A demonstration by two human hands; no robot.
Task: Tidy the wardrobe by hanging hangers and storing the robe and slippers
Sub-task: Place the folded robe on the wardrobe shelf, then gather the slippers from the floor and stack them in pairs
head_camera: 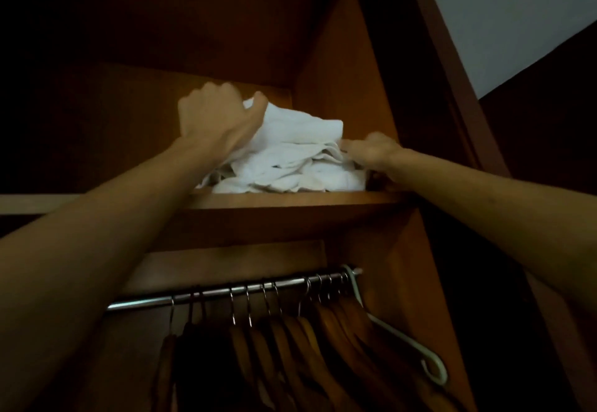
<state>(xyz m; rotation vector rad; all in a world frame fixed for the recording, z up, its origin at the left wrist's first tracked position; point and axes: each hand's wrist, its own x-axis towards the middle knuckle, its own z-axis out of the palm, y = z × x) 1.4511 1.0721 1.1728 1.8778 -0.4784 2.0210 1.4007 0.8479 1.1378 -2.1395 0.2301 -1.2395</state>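
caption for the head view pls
Both hands settle a folded white robe on the top shelf above hangers.

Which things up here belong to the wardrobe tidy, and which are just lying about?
Job:
- white robe on the top shelf, gripped by left hand, touched by right hand
- wooden hangers on the rail

Just there:
- white plastic hanger

head view | faces up into wardrobe [349, 72] | close
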